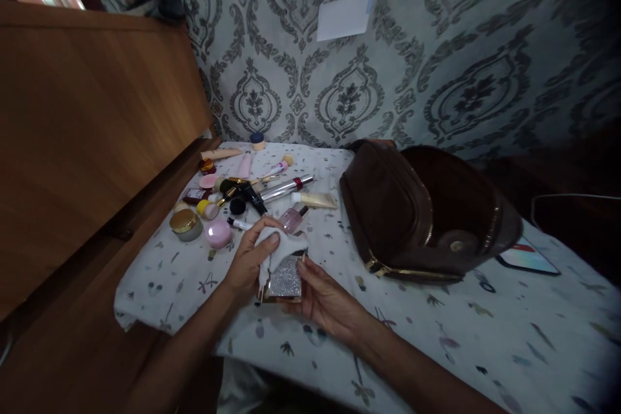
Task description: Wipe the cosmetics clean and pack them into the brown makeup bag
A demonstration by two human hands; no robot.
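Note:
A small glittery silver case [285, 278] is held over the near part of the table, between both hands. My left hand [252, 255] pinches a white cloth [281, 249] against the case's upper left side, the thumb lying on the cloth. My right hand [323, 301] grips the case from its right side, with the thumb near its top right corner and fingers beneath. Just beyond the cloth lies a pink bottle with a dark cap [292, 218]. The cloth hides part of the case.
Cosmetics lie at the left, among them a gold-lidded jar [185, 225], a pink round container [218, 233], a silver tube [284, 189] and a cream tube [317, 199]. An open brown bag [388, 207] stands right, a phone [528, 257] beside it. A wooden cabinet [97, 110] borders the left.

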